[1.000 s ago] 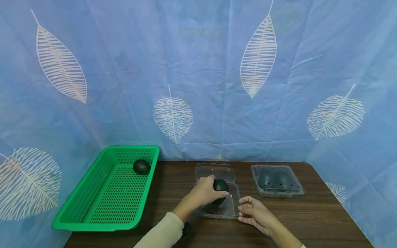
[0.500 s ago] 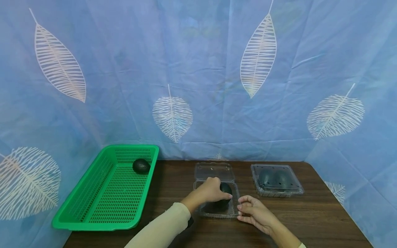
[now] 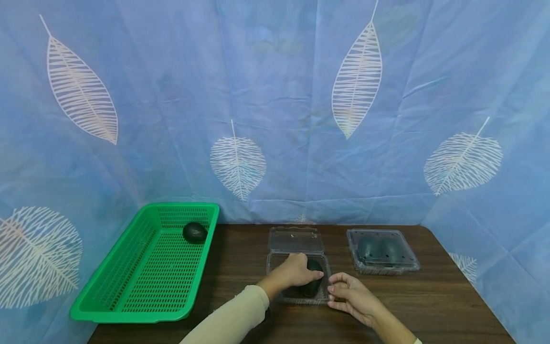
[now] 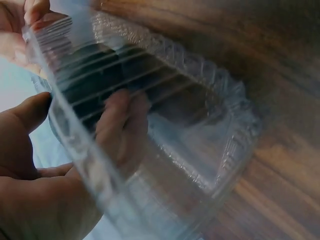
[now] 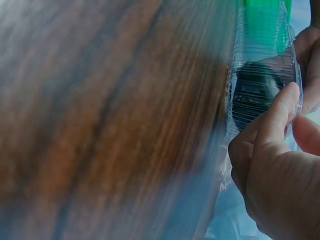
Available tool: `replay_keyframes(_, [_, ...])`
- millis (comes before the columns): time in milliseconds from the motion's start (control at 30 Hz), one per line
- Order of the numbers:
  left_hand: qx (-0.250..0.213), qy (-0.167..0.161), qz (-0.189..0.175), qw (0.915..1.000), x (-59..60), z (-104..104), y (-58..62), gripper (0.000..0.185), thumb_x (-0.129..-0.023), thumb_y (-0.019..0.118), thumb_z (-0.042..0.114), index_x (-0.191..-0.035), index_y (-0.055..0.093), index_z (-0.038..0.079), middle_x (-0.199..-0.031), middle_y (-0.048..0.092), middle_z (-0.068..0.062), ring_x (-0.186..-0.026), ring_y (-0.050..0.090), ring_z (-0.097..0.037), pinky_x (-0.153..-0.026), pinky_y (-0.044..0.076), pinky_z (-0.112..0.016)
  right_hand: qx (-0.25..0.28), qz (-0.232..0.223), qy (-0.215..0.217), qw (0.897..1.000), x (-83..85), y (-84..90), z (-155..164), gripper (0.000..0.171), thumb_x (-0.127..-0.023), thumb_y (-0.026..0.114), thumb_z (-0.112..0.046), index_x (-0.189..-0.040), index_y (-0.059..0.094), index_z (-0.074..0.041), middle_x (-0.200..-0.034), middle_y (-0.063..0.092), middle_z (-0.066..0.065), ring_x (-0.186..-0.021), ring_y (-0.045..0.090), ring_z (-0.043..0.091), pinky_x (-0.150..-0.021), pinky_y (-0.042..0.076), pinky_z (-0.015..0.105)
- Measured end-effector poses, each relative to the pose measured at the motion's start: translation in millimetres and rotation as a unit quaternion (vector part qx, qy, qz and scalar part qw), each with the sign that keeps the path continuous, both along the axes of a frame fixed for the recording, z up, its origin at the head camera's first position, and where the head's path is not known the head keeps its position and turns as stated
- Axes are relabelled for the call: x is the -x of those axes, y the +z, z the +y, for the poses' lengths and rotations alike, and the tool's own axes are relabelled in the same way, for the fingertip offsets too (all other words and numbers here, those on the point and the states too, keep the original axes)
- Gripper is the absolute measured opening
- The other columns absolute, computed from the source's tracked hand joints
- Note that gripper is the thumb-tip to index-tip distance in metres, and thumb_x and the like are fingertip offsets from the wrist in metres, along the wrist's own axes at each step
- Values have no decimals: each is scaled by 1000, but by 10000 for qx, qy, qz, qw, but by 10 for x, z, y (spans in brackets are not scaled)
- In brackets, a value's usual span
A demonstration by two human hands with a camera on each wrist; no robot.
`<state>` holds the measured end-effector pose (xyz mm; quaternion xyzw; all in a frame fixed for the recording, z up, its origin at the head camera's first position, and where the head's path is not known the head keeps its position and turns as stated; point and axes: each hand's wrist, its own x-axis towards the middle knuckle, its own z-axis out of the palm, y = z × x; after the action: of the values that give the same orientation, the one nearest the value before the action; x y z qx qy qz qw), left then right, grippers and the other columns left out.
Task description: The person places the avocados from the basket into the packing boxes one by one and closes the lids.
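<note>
Lowered since a second ago, the left hand now grips the avocado inside the open clamshell; the right hand pinches its edge.

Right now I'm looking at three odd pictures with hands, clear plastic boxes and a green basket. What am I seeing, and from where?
There is no machine: a person works with two bare hands. The wide picture comes from a camera on the head; the two blurry close-ups come from a camera on each wrist. On the wooden table stand a green basket with one dark avocado in the basket, an open clear box in the middle and a closed clear box with two dark fruits inside. The left hand has its grip round a dark avocado low in the open box. The right hand pinches that box's right edge with its fingertips.
</note>
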<state>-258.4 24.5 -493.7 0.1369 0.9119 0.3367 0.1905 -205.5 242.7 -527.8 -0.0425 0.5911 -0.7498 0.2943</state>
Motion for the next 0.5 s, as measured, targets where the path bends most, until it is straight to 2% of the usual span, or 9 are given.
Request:
replay_keyframes(233, [-205, 130, -6, 9997, -23, 13, -48, 44, -95, 74, 46, -81, 59, 7, -72, 55, -6, -53, 49, -16, -48, 40, -31, -10, -18, -20, 10000, 7, -15, 2, 24, -105, 59, -10, -123, 44, -5, -97, 57, -2, -93, 65, 13, -90, 61, 30])
replay_keyframes(500, [-365, 199, -5, 9991, -30, -23, -39, 53, -92, 76, 47, -102, 64, -4, -83, 59, -8, -65, 58, -21, -55, 47, -35, -37, -28, -30, 10000, 14, -16, 2, 24, -105, 60, -10, -123, 44, -5, -98, 56, -2, -93, 65, 13, -90, 60, 31])
